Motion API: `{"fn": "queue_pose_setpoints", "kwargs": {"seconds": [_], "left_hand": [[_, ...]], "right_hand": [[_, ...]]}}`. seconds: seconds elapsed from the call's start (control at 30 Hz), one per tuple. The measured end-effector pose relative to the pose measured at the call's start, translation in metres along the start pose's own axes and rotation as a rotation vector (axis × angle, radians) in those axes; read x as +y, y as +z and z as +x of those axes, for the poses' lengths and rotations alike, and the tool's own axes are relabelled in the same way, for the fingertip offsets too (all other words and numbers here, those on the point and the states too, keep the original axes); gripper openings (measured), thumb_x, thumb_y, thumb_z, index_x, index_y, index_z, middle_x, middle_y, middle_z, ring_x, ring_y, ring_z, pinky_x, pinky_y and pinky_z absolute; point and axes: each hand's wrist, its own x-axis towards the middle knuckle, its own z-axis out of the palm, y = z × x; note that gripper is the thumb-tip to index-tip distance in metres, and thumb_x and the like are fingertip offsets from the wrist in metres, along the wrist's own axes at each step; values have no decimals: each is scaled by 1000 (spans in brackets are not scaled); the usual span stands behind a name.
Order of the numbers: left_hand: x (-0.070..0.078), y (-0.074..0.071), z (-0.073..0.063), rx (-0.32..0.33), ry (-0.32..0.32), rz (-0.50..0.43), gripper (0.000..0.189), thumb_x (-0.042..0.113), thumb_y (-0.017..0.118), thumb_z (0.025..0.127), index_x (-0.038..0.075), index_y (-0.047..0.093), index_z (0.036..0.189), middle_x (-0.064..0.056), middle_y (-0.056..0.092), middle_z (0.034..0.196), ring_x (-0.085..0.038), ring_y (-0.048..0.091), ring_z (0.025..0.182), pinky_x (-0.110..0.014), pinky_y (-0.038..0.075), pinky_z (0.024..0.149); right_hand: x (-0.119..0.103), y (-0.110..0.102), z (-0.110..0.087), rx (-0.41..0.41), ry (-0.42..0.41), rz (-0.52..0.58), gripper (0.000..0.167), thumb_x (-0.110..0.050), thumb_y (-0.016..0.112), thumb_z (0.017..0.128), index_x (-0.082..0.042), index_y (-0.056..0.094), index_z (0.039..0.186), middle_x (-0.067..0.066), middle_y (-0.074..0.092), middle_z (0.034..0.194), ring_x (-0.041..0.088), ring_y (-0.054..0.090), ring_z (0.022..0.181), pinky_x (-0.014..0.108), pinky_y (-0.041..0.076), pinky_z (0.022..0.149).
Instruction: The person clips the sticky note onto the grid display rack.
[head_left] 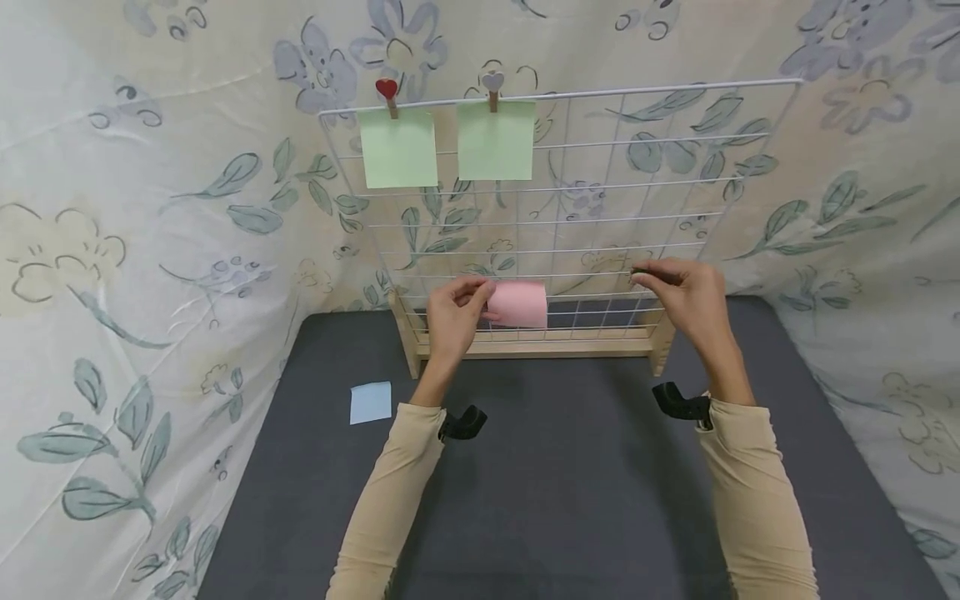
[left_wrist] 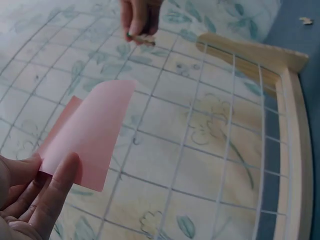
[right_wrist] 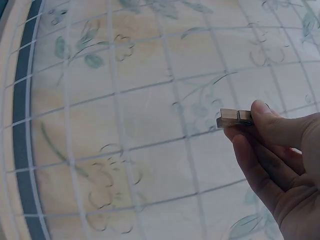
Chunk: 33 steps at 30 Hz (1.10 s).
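A curved pink paper note (head_left: 519, 303) is pinched at its left edge by my left hand (head_left: 454, 318), in front of the lower part of a white wire grid (head_left: 592, 218). The left wrist view shows the pink note (left_wrist: 90, 132) bent over, thumb and fingers at one edge. My right hand (head_left: 692, 302) is level with it, off to the right. It pinches a small wooden clothespin (right_wrist: 234, 117), its jaws pointing away from the fingertips. Two green notes (head_left: 399, 148) hang from the grid's top bar, under clothespins with a red heart (head_left: 387, 88) and a pale heart (head_left: 492, 81).
The grid stands in a wooden base (head_left: 555, 347) at the back of a dark table (head_left: 562, 483). On the table, left of my left forearm, lies a light blue note (head_left: 371, 403). A floral cloth (head_left: 150, 208) hangs behind and at both sides.
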Motion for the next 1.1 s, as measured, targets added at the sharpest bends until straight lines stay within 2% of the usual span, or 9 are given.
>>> {"fn": "queue_pose_setpoints", "kwargs": {"seconds": [0.1, 0.17, 0.23, 0.33, 0.43, 0.6, 0.7, 0.93, 1.1], "left_hand": [[7, 2, 5, -1, 15, -8, 19, 5, 68, 92, -12, 70, 101, -27, 69, 90, -40, 68, 67, -35, 63, 57], [12, 5, 8, -8, 27, -9, 20, 3, 67, 92, -14, 69, 103, -29, 68, 91, -43, 67, 69, -37, 63, 58], [18, 8, 11, -19, 32, -12, 20, 1, 66, 93, -15, 68, 105, -31, 67, 92, -45, 66, 72, -40, 63, 59], [32, 13, 12, -46, 48, -17, 19, -4, 63, 93, -18, 66, 105, -34, 66, 91, -48, 65, 75, -44, 63, 61], [48, 17, 12, -60, 71, -21, 18, -6, 63, 92, -20, 65, 103, -34, 65, 90, -48, 65, 75, -46, 62, 61], [63, 21, 14, -55, 110, -22, 16, -8, 64, 91, -20, 66, 102, -33, 66, 91, -45, 66, 74, -43, 63, 60], [67, 24, 17, -53, 118, -19, 16, -8, 64, 91, -19, 66, 102, -32, 66, 92, -44, 67, 76, -42, 63, 60], [50, 31, 34, -46, 161, -17, 17, 2, 68, 91, -11, 70, 102, -23, 70, 92, -27, 71, 72, -33, 63, 57], [61, 37, 41, -74, 200, -16, 17, 3, 68, 92, -11, 70, 101, -23, 70, 90, -26, 69, 71, -33, 62, 56]], "right_hand": [[-11, 0, 9, 1, -5, 10, 19, -8, 73, 88, 0, 76, 106, 18, 73, 98, -23, 52, 81, 3, 43, 64], [-18, -1, 14, 4, -11, 16, 20, -9, 73, 88, -1, 76, 106, 18, 73, 97, -22, 52, 79, 6, 40, 58], [-22, -1, 18, 12, -28, 13, 19, -8, 73, 88, -1, 76, 106, 18, 73, 96, -23, 52, 79, 4, 41, 61], [-27, -2, 22, 23, -64, 11, 18, -7, 73, 88, 0, 76, 104, 18, 74, 96, -23, 51, 78, 3, 42, 63], [-31, -3, 26, 32, -99, 22, 17, -4, 73, 87, 2, 76, 102, 18, 74, 95, -24, 52, 79, 2, 45, 70], [-38, -6, 32, 46, -129, 33, 16, -2, 74, 85, 4, 76, 100, 19, 74, 91, -23, 53, 78, 2, 43, 64], [-44, -8, 36, 53, -138, 29, 16, -2, 74, 85, 4, 76, 100, 19, 73, 91, -23, 53, 78, 5, 40, 60], [-64, -16, 49, 68, -152, 25, 15, -4, 74, 86, 2, 77, 100, 17, 74, 91, -22, 54, 78, 2, 46, 70], [-78, -22, 59, 82, -190, 26, 15, -4, 74, 86, 2, 77, 99, 17, 74, 91, -21, 55, 79, 3, 50, 76]]}}
